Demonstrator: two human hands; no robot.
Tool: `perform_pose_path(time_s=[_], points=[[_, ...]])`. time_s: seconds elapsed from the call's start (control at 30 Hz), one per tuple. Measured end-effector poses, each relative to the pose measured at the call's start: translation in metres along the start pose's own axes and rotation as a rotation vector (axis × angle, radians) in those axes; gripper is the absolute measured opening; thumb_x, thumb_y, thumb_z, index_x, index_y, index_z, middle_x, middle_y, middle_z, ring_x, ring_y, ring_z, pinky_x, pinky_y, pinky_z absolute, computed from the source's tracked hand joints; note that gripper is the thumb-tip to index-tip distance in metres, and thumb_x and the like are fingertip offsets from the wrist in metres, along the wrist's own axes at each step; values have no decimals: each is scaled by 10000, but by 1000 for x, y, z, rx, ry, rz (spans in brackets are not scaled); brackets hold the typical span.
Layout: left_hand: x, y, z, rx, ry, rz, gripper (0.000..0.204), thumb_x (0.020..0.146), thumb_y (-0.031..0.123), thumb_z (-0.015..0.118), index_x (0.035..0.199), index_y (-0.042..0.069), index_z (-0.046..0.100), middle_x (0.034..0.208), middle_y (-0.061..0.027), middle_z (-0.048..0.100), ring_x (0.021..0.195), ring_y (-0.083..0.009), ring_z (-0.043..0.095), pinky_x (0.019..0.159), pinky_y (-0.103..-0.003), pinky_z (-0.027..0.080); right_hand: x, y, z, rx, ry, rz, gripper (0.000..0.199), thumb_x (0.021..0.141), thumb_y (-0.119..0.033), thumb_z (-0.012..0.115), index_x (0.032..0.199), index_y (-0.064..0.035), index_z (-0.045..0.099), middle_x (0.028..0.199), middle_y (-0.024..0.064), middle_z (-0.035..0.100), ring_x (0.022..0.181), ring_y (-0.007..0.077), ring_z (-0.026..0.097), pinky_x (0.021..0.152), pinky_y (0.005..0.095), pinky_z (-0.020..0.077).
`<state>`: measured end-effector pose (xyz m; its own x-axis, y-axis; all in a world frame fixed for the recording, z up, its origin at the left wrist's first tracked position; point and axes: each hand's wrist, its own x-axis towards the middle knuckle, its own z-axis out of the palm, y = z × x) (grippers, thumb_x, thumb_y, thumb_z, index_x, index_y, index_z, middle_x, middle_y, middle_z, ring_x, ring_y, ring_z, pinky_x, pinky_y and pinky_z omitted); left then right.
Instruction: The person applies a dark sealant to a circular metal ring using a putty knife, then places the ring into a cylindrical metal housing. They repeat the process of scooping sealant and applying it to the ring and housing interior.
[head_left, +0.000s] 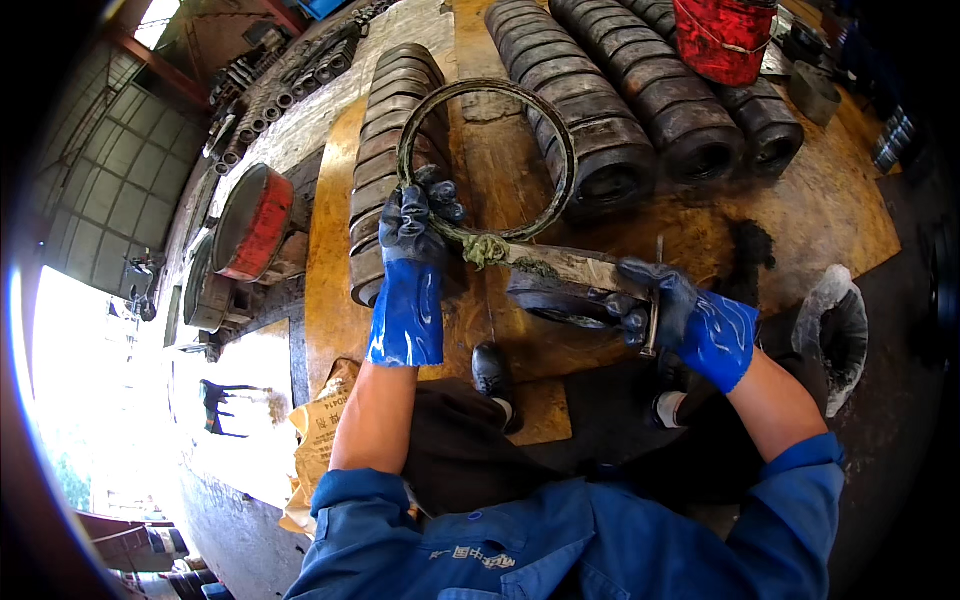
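Note:
In my blue-gloved left hand (411, 228) is a large metal ring (570, 168), gripped at its lower left rim and tilted up before me. Greenish grease coats parts of the rim. My right hand (660, 302), also gloved, is closed on a flat, pale strip (565, 264) that looks like a wooden paddle. A lump of green grease (485, 250) sits at its far end, against the ring's lower edge. A thin metal rod (654, 325) stands crosswise at my right fingers; whether it joins the strip I cannot tell. Below the strip is a dark round part (560, 300), partly hidden.
Rows of dark, thick metal rings (585, 120) lie beyond my hands on brown boards (330, 215). A red bucket (725, 45) stands on the rows at far right. A red-sided drum (262, 225) is at left, a paper sack (325, 425) near my left forearm, a whitish bag (808, 320) at right.

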<state>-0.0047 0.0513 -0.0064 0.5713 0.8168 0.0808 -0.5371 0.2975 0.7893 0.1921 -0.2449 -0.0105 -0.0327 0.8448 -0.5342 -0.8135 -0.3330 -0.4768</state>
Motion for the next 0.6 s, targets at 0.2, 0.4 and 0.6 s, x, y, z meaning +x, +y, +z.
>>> perform_pose_path(time_s=[0.2,0.4,0.6], points=[[-9,-4,14,56,45,23,279,962,163,574,1171,-22,594,953,-163,678,746,-282,640,676,-400,566,2,5,-5,58,-14,-3,410,958,-386,566,1293,-149,576,725,24,612,489,121,512,482,293,428],[-6,-9,13,-220,-85,-80,250,970,102,537,1172,-44,552,1011,-154,628,906,-280,628,791,-426,562,7,10,-13,148,-51,13,408,956,-375,576,1307,-168,570,714,19,611,486,112,503,473,270,406],[-19,-10,23,-257,-83,-43,226,971,68,535,1167,-44,539,1074,-154,600,1025,-306,600,915,-473,535,5,8,-6,191,-76,-11,431,951,-371,594,1320,-150,563,700,11,604,482,95,481,468,265,384]])
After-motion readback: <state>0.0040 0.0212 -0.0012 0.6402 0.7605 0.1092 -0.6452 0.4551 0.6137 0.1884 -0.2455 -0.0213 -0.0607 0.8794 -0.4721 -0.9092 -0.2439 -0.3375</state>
